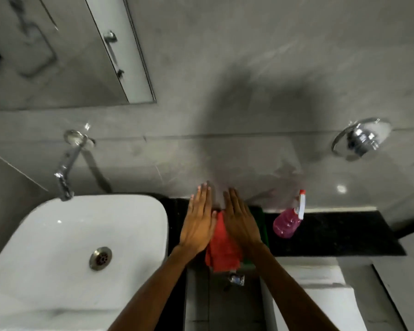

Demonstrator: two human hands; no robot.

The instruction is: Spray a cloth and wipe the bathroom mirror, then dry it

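Note:
A red cloth (221,249) lies on the black counter (332,232), partly over a green cloth (258,217). My left hand (197,220) and my right hand (242,220) are held flat above the cloths, fingers straight and pointing at the wall, holding nothing. The red cloth shows between the two hands. A spray bottle (287,222) with pink liquid and a white and red trigger stands on the counter just right of my right hand. The mirror (58,51) hangs on the wall at the upper left.
A white basin (81,247) with a metal drain fills the lower left, with a chrome tap (66,170) coming out of the wall above it. A round chrome fitting (361,139) is on the wall at the right. Grey tiled wall lies ahead.

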